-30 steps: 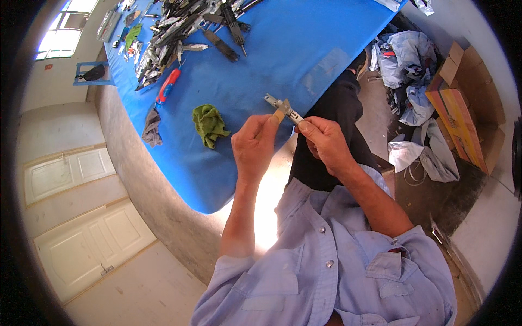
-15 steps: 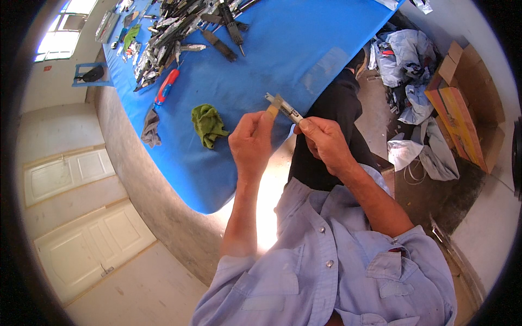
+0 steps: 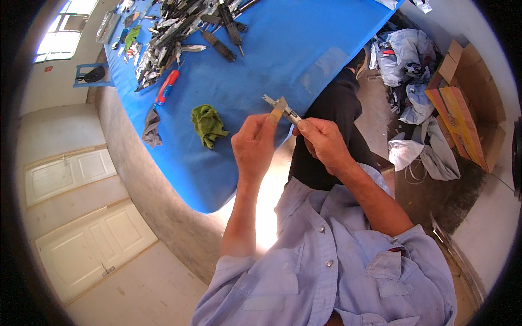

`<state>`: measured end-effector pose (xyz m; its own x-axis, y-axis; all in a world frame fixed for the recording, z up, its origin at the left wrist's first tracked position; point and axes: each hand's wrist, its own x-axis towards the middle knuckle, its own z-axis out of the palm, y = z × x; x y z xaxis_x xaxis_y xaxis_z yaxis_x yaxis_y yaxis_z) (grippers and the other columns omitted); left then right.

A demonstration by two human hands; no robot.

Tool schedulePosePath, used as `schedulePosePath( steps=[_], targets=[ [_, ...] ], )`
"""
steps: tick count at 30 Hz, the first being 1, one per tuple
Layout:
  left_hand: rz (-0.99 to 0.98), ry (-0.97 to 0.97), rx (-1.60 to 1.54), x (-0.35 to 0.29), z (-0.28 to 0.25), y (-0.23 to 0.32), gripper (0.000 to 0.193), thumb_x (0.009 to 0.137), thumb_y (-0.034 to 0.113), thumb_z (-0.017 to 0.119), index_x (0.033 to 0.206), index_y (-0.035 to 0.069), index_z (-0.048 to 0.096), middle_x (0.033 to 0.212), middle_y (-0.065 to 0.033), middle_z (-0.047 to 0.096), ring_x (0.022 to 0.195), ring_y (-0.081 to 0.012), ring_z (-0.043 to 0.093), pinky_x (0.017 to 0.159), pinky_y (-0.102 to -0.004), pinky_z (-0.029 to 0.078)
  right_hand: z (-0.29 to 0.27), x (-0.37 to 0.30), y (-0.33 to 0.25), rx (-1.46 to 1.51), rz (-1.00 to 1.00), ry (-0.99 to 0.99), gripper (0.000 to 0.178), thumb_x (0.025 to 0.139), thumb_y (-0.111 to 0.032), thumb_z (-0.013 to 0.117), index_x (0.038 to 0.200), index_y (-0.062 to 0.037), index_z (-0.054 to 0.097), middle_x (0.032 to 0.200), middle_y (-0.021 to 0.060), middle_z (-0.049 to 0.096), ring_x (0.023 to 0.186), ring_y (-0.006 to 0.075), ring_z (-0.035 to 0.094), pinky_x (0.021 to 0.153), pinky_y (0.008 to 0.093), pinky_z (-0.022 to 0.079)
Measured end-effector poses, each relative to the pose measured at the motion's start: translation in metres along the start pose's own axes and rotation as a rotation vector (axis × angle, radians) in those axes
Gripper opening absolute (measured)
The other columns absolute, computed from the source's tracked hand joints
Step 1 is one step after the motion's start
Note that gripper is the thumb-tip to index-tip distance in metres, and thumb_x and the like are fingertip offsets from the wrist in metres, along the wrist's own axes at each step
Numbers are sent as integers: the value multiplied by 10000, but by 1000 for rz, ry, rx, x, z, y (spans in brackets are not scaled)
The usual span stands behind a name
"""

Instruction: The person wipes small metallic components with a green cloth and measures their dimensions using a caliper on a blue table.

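Change: almost nothing has shifted over the last second; the small metal tool (image 3: 280, 106) is kept raised over the near edge of the worktop (image 3: 261, 60).
Left hand (image 3: 254, 145): pinching the tool's middle, thumb tip pressed on it.
Right hand (image 3: 324, 142): pinching its near end.
Meaning: fine fiddling judged ongoing.
Worktop: blue cover; green rag (image 3: 207, 125) left of the hands, grey rag (image 3: 151, 128), red-handled tool (image 3: 166, 87), heap of metal tools (image 3: 179, 27) far.
Room: pale doors (image 3: 87, 239) left; cardboard box (image 3: 462, 108) and crumpled cloths (image 3: 408, 54) right.

My left hand (image 3: 254, 148) is raised in front of me, fingers curled, thumb and forefinger pinched at the top. My right hand (image 3: 322, 144) sits just beside it, knuckles up, fingertips pinched toward the left. Both forearms are bare, sleeves rolled to the elbows.
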<state>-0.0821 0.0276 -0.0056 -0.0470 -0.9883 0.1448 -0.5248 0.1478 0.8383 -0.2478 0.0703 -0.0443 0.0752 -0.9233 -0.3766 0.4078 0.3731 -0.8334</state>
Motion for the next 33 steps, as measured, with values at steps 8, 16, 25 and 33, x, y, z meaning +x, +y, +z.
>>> schedulePosePath(
  steps=[8,16,25,33],
  targets=[
    [-122,4,-66,5,-3,2,189,1009,165,687,955,-14,716,702,29,611,628,-28,493,545,-221,391,5,2,9,-101,-112,48,300,1016,-238,620,910,24,722,682,-20,562,616,67,480,561,271,380],
    [-95,30,-32,3,-2,-1,172,1010,152,683,963,-10,712,699,40,591,628,-16,477,538,-220,372,6,2,10,-140,-147,64,281,1010,-212,623,901,36,697,703,-3,587,650,72,513,575,281,409],
    [-55,94,-10,-5,-1,-7,160,1009,141,685,961,-10,712,697,46,585,619,-12,472,532,-207,363,11,-2,8,-181,-238,92,243,999,-185,627,918,37,687,710,24,605,642,88,537,576,297,430],
    [-15,15,38,-10,0,1,172,1006,158,692,965,-6,723,684,49,573,605,-21,471,525,-217,369,11,-4,10,-238,-271,120,208,981,-158,636,947,42,683,712,82,630,646,127,576,592,323,454]
  ],
)
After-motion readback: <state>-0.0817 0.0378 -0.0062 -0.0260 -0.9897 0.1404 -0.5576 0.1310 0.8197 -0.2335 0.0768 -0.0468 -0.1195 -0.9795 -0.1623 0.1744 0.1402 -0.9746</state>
